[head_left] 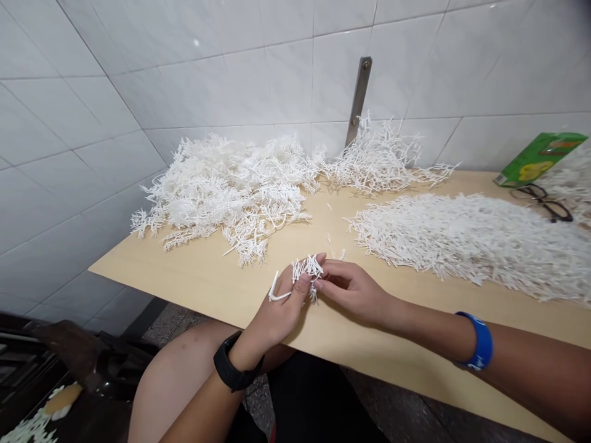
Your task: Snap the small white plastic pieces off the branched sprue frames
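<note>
My left hand (282, 314), with a black band on its wrist, is closed around a white branched plastic piece (307, 267). Its thin prongs stick up between the thumb and fingers, and a bent bare stem loops out to the left. My right hand (355, 290), wearing a blue wristband, pinches at the right end of the same piece; the exact grip of its fingertips is partly hidden. Beyond the hands lies a large tangled heap of white branched pieces (221, 184). To the right spreads a flatter pile of loose, short white sticks (471, 237).
Against the tiled wall sits another tangle of white strands (378, 157), below a metal bracket (359, 98). A green box (540, 161) and dark-framed glasses (538, 195) are at the far right. The tan tabletop (184, 271) ends just before my lap.
</note>
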